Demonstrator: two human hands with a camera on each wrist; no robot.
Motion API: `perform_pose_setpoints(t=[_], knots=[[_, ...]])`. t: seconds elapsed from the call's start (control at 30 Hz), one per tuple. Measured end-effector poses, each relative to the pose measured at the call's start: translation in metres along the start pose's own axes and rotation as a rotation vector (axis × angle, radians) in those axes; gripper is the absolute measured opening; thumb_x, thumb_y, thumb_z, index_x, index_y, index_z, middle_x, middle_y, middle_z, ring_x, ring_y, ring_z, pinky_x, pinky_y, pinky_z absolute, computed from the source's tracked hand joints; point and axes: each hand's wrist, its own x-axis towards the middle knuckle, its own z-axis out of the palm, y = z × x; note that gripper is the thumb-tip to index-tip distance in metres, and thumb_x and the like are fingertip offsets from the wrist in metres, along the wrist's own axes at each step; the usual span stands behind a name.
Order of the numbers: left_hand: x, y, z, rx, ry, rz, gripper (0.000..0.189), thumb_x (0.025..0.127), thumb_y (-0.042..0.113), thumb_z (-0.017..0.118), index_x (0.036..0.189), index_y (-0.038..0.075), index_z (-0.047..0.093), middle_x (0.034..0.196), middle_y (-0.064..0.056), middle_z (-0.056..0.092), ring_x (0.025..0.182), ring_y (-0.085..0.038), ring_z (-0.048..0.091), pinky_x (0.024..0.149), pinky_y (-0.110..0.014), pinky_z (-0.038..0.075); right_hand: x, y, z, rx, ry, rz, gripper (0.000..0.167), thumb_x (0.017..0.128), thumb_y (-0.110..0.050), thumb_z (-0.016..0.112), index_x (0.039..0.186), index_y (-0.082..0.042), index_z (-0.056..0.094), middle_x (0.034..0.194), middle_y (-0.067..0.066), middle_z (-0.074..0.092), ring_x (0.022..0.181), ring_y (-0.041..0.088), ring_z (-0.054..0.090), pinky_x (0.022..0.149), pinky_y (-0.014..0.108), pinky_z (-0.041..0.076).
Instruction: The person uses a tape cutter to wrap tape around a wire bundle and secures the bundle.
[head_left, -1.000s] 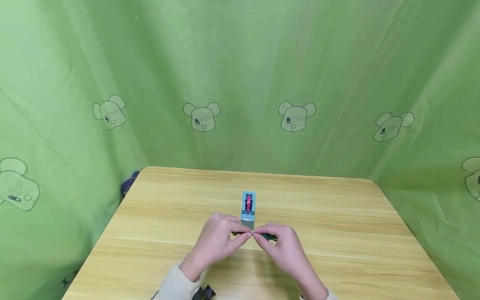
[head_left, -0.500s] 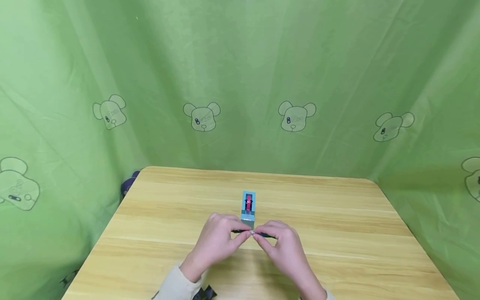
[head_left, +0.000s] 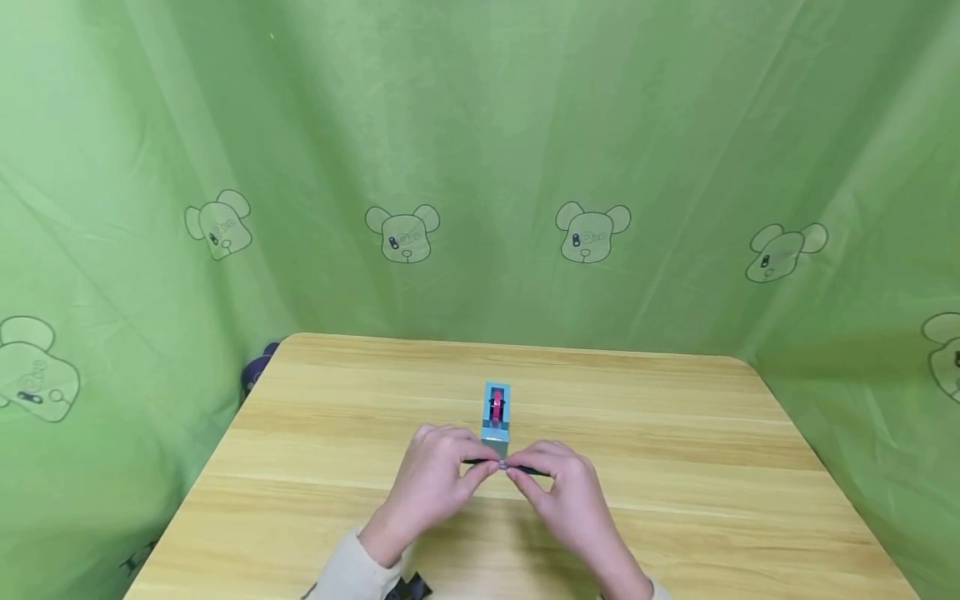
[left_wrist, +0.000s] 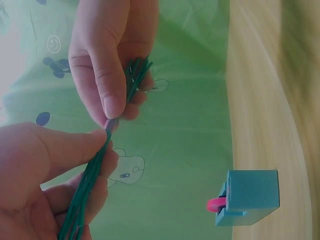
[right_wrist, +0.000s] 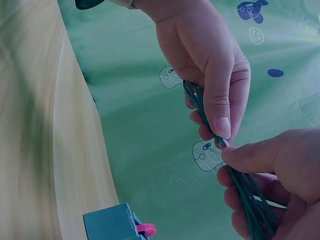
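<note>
A bundle of thin green stems runs between both hands above the table. My left hand pinches it between thumb and fingertips on one side, and my right hand does likewise on the other. Around its middle, between the two thumbs, is a small pale shiny band that looks like tape. The fingertips of the two hands nearly meet there and hide part of it. Just beyond the hands stands a blue tape dispenser with a pink tape roll; neither hand touches it.
The wooden table reaches back to a green curtain printed with bear heads. By the left sleeve, at the near edge of the head view, lies a black object, partly cut off.
Both hands stay nearly in place. The stems fanned out by the right hand now look narrower and flatter, and more of the pale band shows between the fingertips.
</note>
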Motion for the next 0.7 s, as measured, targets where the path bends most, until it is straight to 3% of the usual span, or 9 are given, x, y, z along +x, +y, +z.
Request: perform_pose_setpoints(t=[0.33,0.7], knots=[[-0.001,0.0,-0.003,-0.02,-0.005,-0.009,0.006,0.084,0.025,0.08,0.089,0.025,0.08,0.082,0.018,0.068,0.073,0.003,0.057,0.074,-0.028,0.037,-0.003,0.002,-0.006,0.036,-0.024,-0.026,0.018,0.082,-0.003,0.08,0.092,-0.018,0.079,0.089,-0.017,0.071,0.077,0.001,0.064,0.064,0.026,0.055],[-0.003,0.0,-0.007,-0.001,0.006,0.011,0.009,0.083,0.019,0.08,0.089,0.025,0.08,0.082,0.017,0.069,0.072,0.004,0.058,0.073,-0.027,0.039,-0.003,-0.001,-0.011,0.074,-0.04,0.042,0.019,0.083,-0.004,0.079,0.088,-0.022,0.078,0.087,-0.018,0.07,0.076,0.002,0.064,0.066,0.024,0.055]])
